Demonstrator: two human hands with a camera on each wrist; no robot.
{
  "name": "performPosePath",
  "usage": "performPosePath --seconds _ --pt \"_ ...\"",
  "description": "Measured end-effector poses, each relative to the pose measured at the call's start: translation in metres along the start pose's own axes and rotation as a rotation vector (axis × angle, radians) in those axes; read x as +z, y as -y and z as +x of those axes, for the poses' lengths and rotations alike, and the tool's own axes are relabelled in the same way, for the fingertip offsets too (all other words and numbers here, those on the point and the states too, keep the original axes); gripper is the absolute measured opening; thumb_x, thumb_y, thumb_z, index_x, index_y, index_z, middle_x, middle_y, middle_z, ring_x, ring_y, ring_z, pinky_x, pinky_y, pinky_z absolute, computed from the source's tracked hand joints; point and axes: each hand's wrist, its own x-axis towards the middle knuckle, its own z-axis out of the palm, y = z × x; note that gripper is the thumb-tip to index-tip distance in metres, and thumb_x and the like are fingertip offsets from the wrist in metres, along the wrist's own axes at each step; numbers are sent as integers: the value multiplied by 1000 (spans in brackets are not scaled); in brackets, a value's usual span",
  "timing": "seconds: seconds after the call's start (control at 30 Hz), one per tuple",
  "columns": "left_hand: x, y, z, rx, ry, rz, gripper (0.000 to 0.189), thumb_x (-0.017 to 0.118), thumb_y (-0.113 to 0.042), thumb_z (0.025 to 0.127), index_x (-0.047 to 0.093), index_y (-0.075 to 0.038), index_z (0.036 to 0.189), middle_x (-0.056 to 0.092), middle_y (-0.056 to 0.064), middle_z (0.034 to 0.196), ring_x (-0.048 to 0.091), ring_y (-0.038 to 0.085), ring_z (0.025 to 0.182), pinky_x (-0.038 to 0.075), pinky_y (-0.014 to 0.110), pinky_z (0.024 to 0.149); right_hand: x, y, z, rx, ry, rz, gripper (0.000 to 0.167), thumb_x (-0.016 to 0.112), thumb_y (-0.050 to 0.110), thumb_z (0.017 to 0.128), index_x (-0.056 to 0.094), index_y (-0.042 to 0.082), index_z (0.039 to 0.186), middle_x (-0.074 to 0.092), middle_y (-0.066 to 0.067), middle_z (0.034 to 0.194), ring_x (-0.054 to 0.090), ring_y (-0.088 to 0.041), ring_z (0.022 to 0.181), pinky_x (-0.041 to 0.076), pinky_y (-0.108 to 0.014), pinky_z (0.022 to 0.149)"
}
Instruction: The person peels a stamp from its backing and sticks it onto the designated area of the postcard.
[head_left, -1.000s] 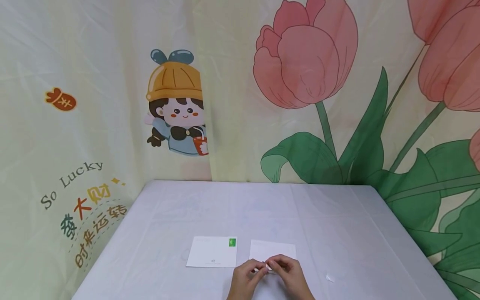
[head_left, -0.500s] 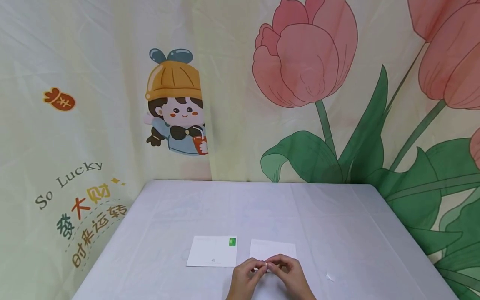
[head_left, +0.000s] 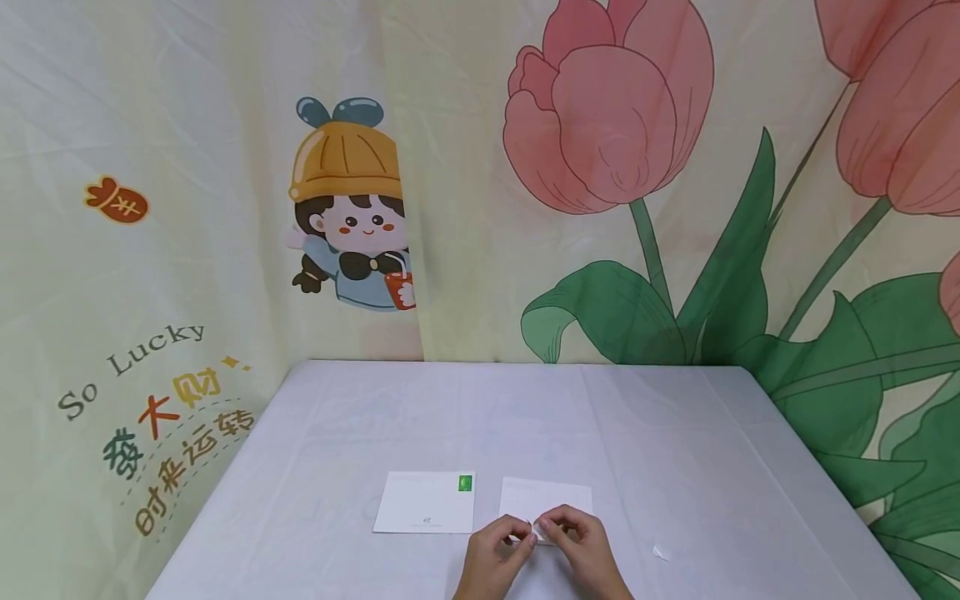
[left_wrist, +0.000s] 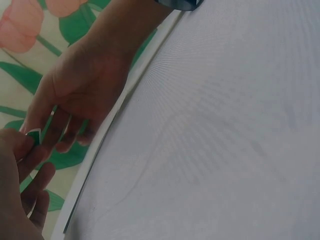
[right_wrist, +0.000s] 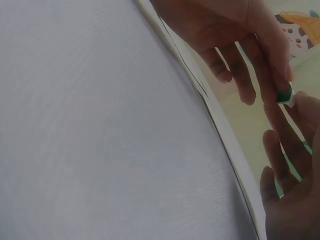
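Observation:
In the head view, my left hand (head_left: 491, 552) and right hand (head_left: 582, 546) meet fingertip to fingertip near the front of the table. Between their thumbs and forefingers is a small green stamp (right_wrist: 284, 95) with a white edge, also visible as a green stamp (left_wrist: 34, 135) in the left wrist view. Both hands pinch it, the other fingers loosely bent. Just beyond them lies a blank white envelope or card (head_left: 547, 493), its near edge partly hidden by the fingers. To its left lies another white envelope or card (head_left: 423, 502) with a green stamp (head_left: 465, 482) at its upper right corner.
A small whitish scrap (head_left: 661, 552) lies to the right of my right hand. The white-covered table (head_left: 450, 417) reaches back to a printed curtain (head_left: 465, 167) with tulips and a cartoon figure.
Both hands stay in about the same place. Their fingertips come together half a second ago and are slightly apart now, still at the stamp. The envelopes or cards have not moved.

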Motion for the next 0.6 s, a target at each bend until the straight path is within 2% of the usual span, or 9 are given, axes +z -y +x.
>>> performPosePath --seconds 0.17,0.27,0.43,0.6 --pt "-8 -22 7 -14 17 -20 15 70 8 73 61 -4 77 63 4 70 57 14 63 48 30 56 2 -2 1 -36 -51 -22 6 65 9 85 67 4 81 66 0 77 53 -8 72 41 -25 66" --pt "-10 -24 8 -37 35 -28 15 70 8 74 61 -3 77 63 5 71 58 16 64 48 30 57 2 -11 3 -48 -71 -19 5 65 6 84 67 4 80 66 -1 77 53 -9 71 41 -25 66" --pt "-3 -7 2 -33 31 -38 17 70 8 73 62 -5 78 64 4 73 58 17 65 48 29 56 2 -30 8 -30 -92 3 5 66 11 84 67 6 82 66 0 79 54 -9 72 42 -25 66" --pt "2 11 -4 -67 35 -44 18 71 2 75 62 -12 78 65 -2 78 59 9 70 48 26 59 2 -37 9 -36 -108 24 10 67 15 84 67 5 83 66 -1 80 58 -10 74 45 -24 68"
